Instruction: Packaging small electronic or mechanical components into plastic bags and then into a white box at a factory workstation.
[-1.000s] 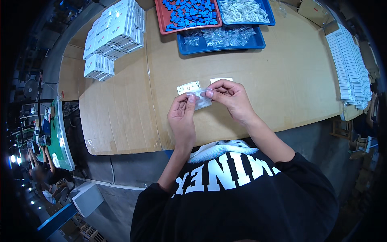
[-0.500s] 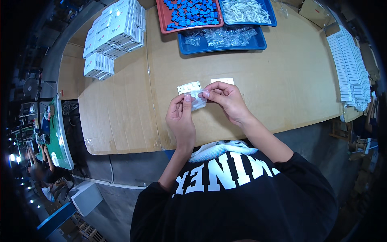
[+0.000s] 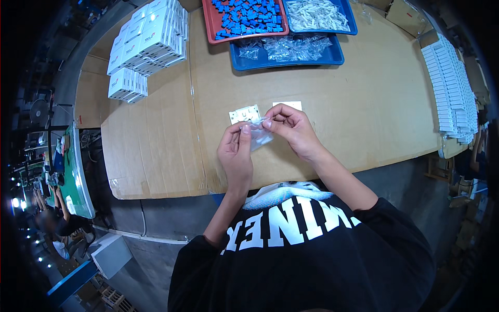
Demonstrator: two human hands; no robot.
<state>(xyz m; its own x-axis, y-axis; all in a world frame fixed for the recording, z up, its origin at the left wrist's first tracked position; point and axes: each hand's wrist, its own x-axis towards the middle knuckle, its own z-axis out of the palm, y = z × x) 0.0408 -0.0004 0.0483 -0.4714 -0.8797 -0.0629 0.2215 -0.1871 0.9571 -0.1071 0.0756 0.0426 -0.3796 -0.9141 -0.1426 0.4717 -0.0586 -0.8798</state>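
Note:
A small clear plastic bag [image 3: 261, 137] hangs between my two hands, with whitish contents showing through it. My left hand [image 3: 237, 151] pinches its upper left edge between thumb and fingers. At the upper right edge, my right hand [image 3: 293, 129] is closed on the bag in a similar pinch. Just beyond my left fingers lies a white plastic plate [image 3: 244, 114] with cutouts, partly covered by the bag and fingers. A second flat white piece [image 3: 287, 104] rests on the cardboard behind my right hand, which hides part of it.
A red tray [image 3: 210, 23] of blue parts, a blue tray [image 3: 353, 26] of white pieces and a blue tray [image 3: 288, 65] of clear bags stand at the far side. White boxes [image 3: 140, 47] are stacked far left, more white units [image 3: 448, 86] at right. Cardboard [image 3: 364, 125] covers the table.
My left hand has shifted slightly right, nearer my right hand. The bag now hangs a little further right and lower, its whitish contents more visible.

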